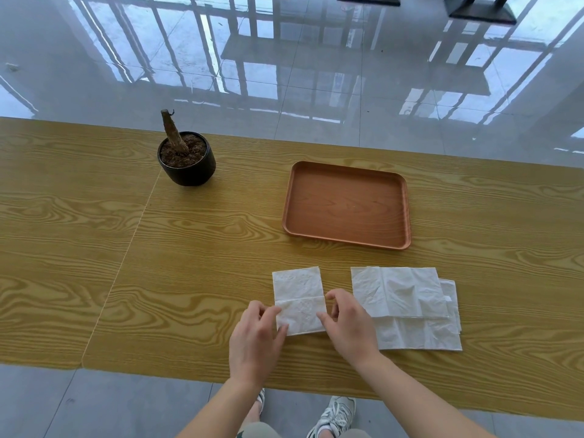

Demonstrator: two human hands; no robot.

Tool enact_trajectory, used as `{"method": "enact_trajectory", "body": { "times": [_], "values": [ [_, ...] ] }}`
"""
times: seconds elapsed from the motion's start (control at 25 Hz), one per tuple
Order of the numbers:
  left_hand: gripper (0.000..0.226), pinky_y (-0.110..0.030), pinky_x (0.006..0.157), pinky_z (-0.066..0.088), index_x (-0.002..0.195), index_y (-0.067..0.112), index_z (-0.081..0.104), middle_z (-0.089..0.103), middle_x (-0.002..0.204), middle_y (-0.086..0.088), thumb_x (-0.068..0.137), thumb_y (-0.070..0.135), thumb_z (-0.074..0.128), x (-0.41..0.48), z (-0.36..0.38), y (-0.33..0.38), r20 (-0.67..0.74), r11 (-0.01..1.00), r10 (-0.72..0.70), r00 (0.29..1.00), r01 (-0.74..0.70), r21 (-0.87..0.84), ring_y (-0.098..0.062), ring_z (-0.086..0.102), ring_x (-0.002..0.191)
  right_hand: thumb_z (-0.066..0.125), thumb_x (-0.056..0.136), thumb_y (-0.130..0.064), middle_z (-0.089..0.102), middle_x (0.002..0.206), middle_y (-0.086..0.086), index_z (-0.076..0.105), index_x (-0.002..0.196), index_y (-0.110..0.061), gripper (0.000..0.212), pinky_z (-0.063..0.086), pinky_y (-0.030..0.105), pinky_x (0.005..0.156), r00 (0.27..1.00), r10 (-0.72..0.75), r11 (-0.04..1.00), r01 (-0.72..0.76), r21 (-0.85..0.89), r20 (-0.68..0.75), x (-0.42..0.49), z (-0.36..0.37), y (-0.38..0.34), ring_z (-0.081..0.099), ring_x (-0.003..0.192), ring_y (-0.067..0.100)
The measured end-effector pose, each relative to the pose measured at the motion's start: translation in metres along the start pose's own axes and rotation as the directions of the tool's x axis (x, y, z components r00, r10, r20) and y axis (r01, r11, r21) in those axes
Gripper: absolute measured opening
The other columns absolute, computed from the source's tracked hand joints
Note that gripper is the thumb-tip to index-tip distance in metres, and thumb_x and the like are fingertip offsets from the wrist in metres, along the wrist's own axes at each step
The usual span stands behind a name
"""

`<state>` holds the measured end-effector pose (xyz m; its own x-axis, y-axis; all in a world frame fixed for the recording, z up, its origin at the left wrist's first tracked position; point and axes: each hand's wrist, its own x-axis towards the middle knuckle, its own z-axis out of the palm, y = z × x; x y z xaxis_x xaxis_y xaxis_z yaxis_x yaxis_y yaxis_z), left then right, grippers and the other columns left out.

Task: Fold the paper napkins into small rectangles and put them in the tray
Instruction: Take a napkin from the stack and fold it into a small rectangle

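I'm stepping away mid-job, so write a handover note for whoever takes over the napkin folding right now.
Hands: left hand pinches the left edge of the partly folded napkin; right hand pinches its right edge.
Napkin lies on the table, nearer than the tray. The stack of unfolded napkins lies right of it.
Done: no napkin in the tray.
Left: finish this fold, tray it, then fold the stack.

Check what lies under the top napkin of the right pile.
More napkins poke out at its near and right edges; the top napkin hides the rest, so no count.
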<state>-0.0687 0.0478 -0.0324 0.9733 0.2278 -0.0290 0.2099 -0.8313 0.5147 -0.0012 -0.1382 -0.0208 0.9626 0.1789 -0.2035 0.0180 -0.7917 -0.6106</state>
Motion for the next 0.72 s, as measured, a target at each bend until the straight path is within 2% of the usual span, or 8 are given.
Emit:
{"method": "enact_trajectory", "body": {
  "times": [0.08,0.2,0.32,0.4,0.52,0.6,0.72],
  "values": [
    [0.035,-0.032,0.053,0.05,0.103,0.019,0.072,0.055,0.084,0.004,0.073,0.031,0.086,-0.003,0.001,-0.007,0.017,0.997,0.041,0.999,-0.042,0.059,-0.017,0.056,0.067,0.073,0.086,-0.031,0.049,0.082,-0.015,0.056,0.106,-0.025,0.026,0.045,0.024,0.06,0.997,-0.055,0.994,0.059,-0.087,0.048,-0.004,0.0,0.001,0.05,0.07,0.008],
    [0.036,-0.032,0.054,0.05,0.104,0.022,0.072,0.056,0.085,0.006,0.074,0.036,0.084,-0.002,-0.002,-0.008,0.04,0.997,0.016,0.999,-0.019,0.076,-0.017,0.057,0.069,0.071,0.087,-0.03,0.05,0.085,-0.014,0.055,0.104,-0.025,0.023,0.042,0.023,0.061,0.993,-0.075,0.985,0.088,-0.147,0.091,-0.004,0.0,0.002,0.051,0.073,0.009],
    [0.031,-0.03,0.054,0.05,0.108,0.027,0.07,0.055,0.088,0.01,0.081,0.04,0.075,0.003,-0.007,-0.003,0.041,0.996,-0.084,0.996,0.083,0.016,-0.011,0.059,0.07,0.07,0.089,-0.031,0.051,0.08,-0.015,0.056,0.101,-0.027,0.019,0.037,0.018,0.057,0.995,-0.051,0.992,0.06,-0.11,0.083,0.001,-0.001,0.001,0.049,0.067,0.006],
    [0.029,-0.03,0.055,0.051,0.111,0.026,0.069,0.054,0.091,0.011,0.085,0.04,0.07,0.015,-0.011,0.0,0.024,0.98,-0.182,0.983,0.184,-0.08,-0.008,0.058,0.071,0.069,0.09,-0.031,0.055,0.079,-0.014,0.058,0.101,-0.028,0.016,0.042,0.019,0.058,0.999,-0.019,0.998,0.023,-0.067,0.049,0.012,-0.005,-0.001,0.053,0.068,0.006],
    [0.038,-0.028,0.063,0.049,0.124,0.024,0.062,0.054,0.102,0.009,0.089,0.038,0.067,0.046,-0.015,0.003,0.048,0.966,-0.227,0.973,0.231,-0.114,-0.01,0.057,0.084,0.065,0.094,-0.03,0.059,0.088,-0.012,0.063,0.112,-0.024,0.02,0.051,0.03,0.069,1.0,0.016,0.999,-0.015,-0.036,0.009,0.039,-0.014,-0.008,0.057,0.077,0.01],
    [0.045,-0.028,0.07,0.048,0.131,0.024,0.058,0.055,0.109,0.006,0.09,0.041,0.066,0.067,-0.018,0.005,0.106,0.965,-0.247,0.963,0.255,-0.063,-0.012,0.057,0.093,0.062,0.095,-0.03,0.06,0.094,-0.009,0.063,0.12,-0.021,0.027,0.052,0.034,0.074,1.0,0.001,0.998,0.0,-0.058,0.014,0.056,-0.017,-0.013,0.058,0.083,0.013],
    [0.047,-0.028,0.073,0.048,0.132,0.023,0.059,0.056,0.112,0.004,0.09,0.041,0.067,0.087,-0.018,0.006,0.166,0.965,-0.259,0.952,0.262,0.003,-0.014,0.058,0.099,0.058,0.098,-0.032,0.06,0.101,-0.005,0.058,0.132,-0.02,0.036,0.054,0.038,0.075,0.997,-0.005,0.993,0.014,-0.114,0.073,0.071,-0.018,-0.018,0.059,0.089,0.016]
  ]
}}
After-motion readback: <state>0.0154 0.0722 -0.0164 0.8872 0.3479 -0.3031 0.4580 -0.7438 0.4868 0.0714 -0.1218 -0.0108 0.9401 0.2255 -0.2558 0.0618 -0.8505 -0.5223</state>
